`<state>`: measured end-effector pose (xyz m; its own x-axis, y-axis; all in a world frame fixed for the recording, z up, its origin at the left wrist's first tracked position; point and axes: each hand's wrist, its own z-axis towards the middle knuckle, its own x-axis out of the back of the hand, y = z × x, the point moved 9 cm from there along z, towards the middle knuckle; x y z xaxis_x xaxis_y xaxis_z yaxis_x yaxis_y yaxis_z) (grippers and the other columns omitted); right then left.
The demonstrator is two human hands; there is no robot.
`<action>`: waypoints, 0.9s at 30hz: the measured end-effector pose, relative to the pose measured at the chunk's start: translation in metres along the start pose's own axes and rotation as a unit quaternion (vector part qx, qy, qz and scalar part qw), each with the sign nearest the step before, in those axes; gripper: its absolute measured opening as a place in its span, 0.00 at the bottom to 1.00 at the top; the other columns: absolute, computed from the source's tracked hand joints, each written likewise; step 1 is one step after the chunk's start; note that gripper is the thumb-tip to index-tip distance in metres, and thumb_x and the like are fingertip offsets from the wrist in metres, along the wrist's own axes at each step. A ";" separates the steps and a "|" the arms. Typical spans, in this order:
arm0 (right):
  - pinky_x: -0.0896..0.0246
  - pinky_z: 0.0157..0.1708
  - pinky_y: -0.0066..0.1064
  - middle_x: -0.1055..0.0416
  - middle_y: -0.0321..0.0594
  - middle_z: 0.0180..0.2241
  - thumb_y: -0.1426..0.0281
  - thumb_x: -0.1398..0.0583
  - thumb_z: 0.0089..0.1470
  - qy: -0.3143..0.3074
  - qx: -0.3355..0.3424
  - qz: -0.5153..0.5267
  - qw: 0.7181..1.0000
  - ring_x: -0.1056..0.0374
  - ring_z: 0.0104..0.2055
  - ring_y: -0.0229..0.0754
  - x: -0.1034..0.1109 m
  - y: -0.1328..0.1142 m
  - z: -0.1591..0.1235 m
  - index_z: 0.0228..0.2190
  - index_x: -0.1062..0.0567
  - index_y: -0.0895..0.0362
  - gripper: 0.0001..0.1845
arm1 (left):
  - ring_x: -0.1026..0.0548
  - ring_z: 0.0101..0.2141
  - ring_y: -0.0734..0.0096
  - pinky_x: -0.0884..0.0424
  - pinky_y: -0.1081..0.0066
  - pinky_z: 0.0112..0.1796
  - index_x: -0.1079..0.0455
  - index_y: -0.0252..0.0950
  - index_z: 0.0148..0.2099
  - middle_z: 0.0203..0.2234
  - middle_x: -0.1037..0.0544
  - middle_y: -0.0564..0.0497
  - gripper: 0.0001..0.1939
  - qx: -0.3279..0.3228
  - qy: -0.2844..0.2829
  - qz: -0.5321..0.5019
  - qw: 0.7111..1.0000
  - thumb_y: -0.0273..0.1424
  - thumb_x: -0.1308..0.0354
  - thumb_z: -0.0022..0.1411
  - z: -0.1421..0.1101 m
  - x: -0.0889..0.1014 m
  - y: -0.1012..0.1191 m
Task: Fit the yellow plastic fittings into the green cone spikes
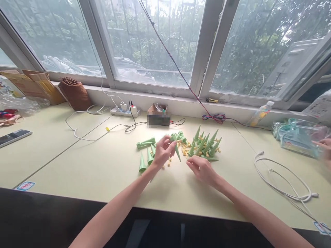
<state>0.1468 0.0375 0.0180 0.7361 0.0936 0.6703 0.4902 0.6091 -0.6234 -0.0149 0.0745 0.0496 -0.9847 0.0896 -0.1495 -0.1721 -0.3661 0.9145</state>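
Note:
My left hand (164,151) is closed around a green plastic cone spike (178,152), its tip pointing down and a small yellow peg showing at its side. Over the table to the right, my right hand (203,168) has its fingers curled together; what lies between them, if anything, is hidden. Just beyond it stands a cluster of green spikes (207,143), many with yellow pegs sticking out. Loose yellow pegs (184,150) are scattered between the hands. More green spikes (142,163) stand or lie left of my left hand.
At the back sit a small box (158,119) and a power strip (125,111) with cables. A white cable (284,179) lies coiled at right, near a bottle (261,113) and a bagged light-blue item (297,139). Another person's hand (324,148) reaches in there. A phone (15,137) lies left.

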 end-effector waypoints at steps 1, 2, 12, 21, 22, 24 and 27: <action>0.40 0.30 0.31 0.29 0.40 0.30 0.66 0.47 0.66 -0.010 0.005 -0.023 1.000 0.37 0.26 0.38 -0.003 -0.003 0.003 0.35 0.26 0.57 0.12 | 0.37 0.13 0.83 0.42 0.79 0.14 0.37 0.37 0.36 0.21 0.30 0.59 0.13 -0.008 0.017 -0.002 1.000 0.38 0.37 0.61 0.002 0.005 0.002; 0.40 0.30 0.31 0.29 0.41 0.32 0.68 0.48 0.66 -0.017 0.005 -0.040 0.999 0.37 0.26 0.38 -0.006 -0.006 0.007 0.38 0.26 0.57 0.11 | 0.37 0.13 0.83 0.42 0.79 0.14 0.37 0.37 0.35 0.22 0.29 0.58 0.13 -0.014 0.032 -0.004 0.999 0.38 0.37 0.61 0.003 0.009 0.004; 0.39 0.33 0.29 0.32 0.41 0.38 0.70 0.42 0.63 -0.109 0.053 -0.151 0.981 0.34 0.33 0.38 -0.053 -0.028 0.037 0.47 0.24 0.52 0.11 | 0.39 0.13 0.84 0.43 0.80 0.14 0.38 0.37 0.34 0.20 0.32 0.60 0.14 -0.008 0.052 -0.035 0.998 0.39 0.38 0.61 0.006 0.017 -0.001; 0.42 0.31 0.27 0.30 0.42 0.39 0.73 0.44 0.63 -0.139 0.090 -0.195 0.967 0.34 0.30 0.36 -0.065 -0.034 0.026 0.37 0.25 0.55 0.07 | 0.39 0.13 0.83 0.46 0.79 0.13 0.39 0.38 0.33 0.19 0.31 0.59 0.14 0.025 0.049 -0.064 0.996 0.38 0.37 0.59 0.007 0.014 -0.009; 0.42 0.30 0.27 0.31 0.42 0.39 0.73 0.44 0.63 -0.138 0.093 -0.198 0.966 0.35 0.30 0.36 -0.064 -0.035 0.024 0.36 0.25 0.56 0.06 | 0.39 0.13 0.83 0.46 0.79 0.13 0.39 0.38 0.33 0.19 0.31 0.59 0.14 0.028 0.047 -0.065 0.996 0.38 0.37 0.59 0.007 0.013 -0.009; 0.42 0.29 0.27 0.32 0.41 0.36 0.73 0.44 0.63 -0.134 0.097 -0.203 0.965 0.36 0.29 0.36 -0.059 -0.037 0.021 0.36 0.26 0.56 0.06 | 0.39 0.13 0.83 0.46 0.79 0.12 0.39 0.38 0.33 0.20 0.30 0.59 0.14 0.033 0.041 -0.064 0.997 0.38 0.36 0.59 0.006 0.011 -0.010; 0.43 0.27 0.28 0.33 0.40 0.33 0.73 0.47 0.64 -0.114 0.100 -0.198 0.968 0.38 0.26 0.36 -0.045 -0.038 0.016 0.36 0.28 0.57 0.08 | 0.38 0.12 0.83 0.46 0.79 0.13 0.39 0.38 0.33 0.19 0.31 0.60 0.14 0.035 0.033 -0.053 0.997 0.38 0.37 0.60 0.004 0.009 -0.011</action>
<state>0.0878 0.0229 0.0181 0.3743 -0.0209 0.9271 0.5963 0.7711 -0.2234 -0.0223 0.0834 0.0400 -0.9613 0.0628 -0.2684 -0.2748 -0.2919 0.9161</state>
